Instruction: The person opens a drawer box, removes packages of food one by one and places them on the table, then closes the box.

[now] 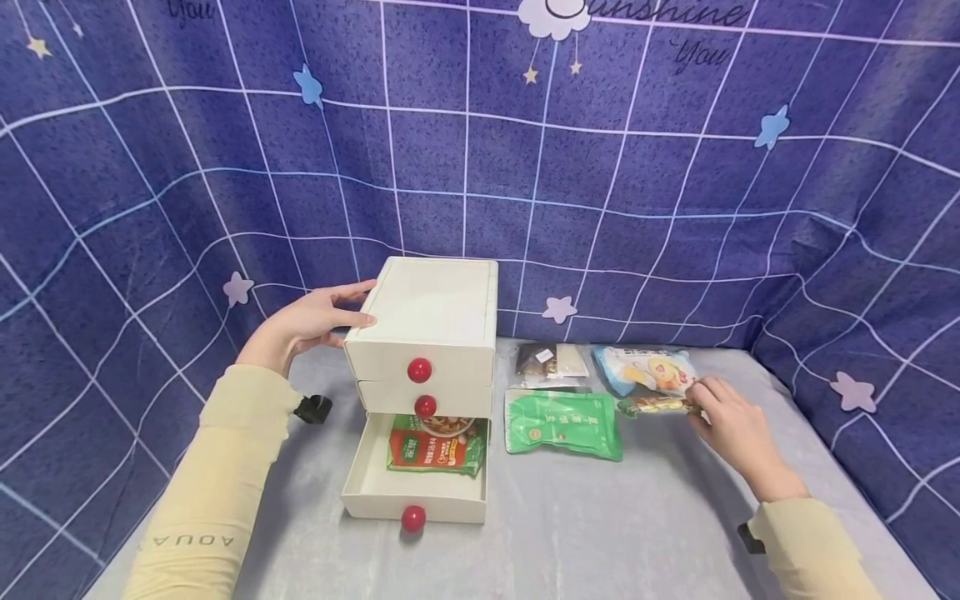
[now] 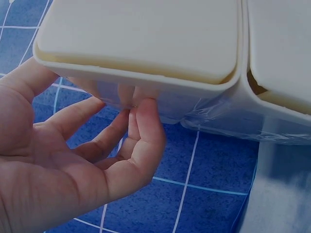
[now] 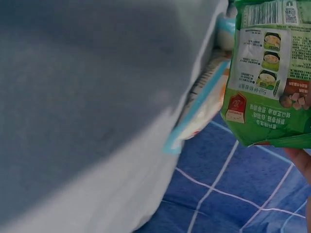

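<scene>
A white drawer cabinet [image 1: 427, 304] with red knobs stands left of centre. My left hand [image 1: 318, 317] is at its left side, thumb at the top edge and fingers spread. In the left wrist view, bent fingertips [image 2: 149, 119] touch the cabinet wall [image 2: 165, 94]. The bottom drawer [image 1: 367, 467] is pulled out, holding a red and green food packet [image 1: 435, 446]. At the right, my right hand [image 1: 727, 425] pinches a green food packet [image 3: 267, 73] by its edge, raised over the table. The head view shows this packet nearly edge-on; its printed back faces the right wrist camera.
A green pouch [image 1: 562, 421] lies right of the drawer. Behind it are a clear packet with dark contents [image 1: 551, 362] and a blue and white snack bag [image 1: 645, 369]. A grey cloth [image 1: 585, 533] covers the table; a blue gridded curtain [image 1: 525, 167] hangs around it.
</scene>
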The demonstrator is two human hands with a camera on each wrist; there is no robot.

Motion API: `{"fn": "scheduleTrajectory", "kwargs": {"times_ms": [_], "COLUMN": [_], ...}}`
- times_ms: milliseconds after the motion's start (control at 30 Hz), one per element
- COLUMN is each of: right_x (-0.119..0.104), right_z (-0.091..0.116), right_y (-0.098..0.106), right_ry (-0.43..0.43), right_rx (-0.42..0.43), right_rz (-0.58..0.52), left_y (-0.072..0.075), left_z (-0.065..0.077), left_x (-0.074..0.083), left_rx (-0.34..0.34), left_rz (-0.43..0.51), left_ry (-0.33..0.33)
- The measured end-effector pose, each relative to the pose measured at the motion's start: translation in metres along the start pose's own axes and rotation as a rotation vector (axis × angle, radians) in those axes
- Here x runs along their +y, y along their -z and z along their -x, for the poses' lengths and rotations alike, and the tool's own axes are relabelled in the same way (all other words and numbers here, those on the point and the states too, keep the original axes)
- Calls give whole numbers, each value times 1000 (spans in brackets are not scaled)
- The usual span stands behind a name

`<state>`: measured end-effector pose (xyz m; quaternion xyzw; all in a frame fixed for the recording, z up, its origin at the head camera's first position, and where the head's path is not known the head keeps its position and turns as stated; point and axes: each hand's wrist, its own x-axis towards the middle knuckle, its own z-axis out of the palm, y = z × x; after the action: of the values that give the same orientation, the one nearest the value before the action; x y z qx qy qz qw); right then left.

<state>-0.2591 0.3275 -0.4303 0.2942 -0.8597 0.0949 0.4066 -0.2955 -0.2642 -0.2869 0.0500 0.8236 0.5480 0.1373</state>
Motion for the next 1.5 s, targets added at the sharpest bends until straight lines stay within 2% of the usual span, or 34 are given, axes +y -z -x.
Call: {"fn": "scheduleTrajectory", "kwargs": {"times_ms": [300,567,933,1167,1367,1500], "right_x": [9,19,23,25,24,22], "right_z": [12,19,27,29,33,36], "right_y": [-9,-16,-18,-15,-14,-15], "right_ry": [-61,-59,-98,-64,-9,-5], "right_rx": [-35,-60,-144,-192,-269,-321], "right_rz": [3,-16,-44,-51,-50,-59], "left_y": [-1,-2,-3,-2,-1,0], "left_z": [0,1,2,2,2,1], "left_x": [1,3,5,5,3,0], "left_rx": [1,3,3,9,8,6], "left_rz": [-5,-5,-4,0,-8,-10], "left_ry": [-5,-6,-6,2,6,10]}}
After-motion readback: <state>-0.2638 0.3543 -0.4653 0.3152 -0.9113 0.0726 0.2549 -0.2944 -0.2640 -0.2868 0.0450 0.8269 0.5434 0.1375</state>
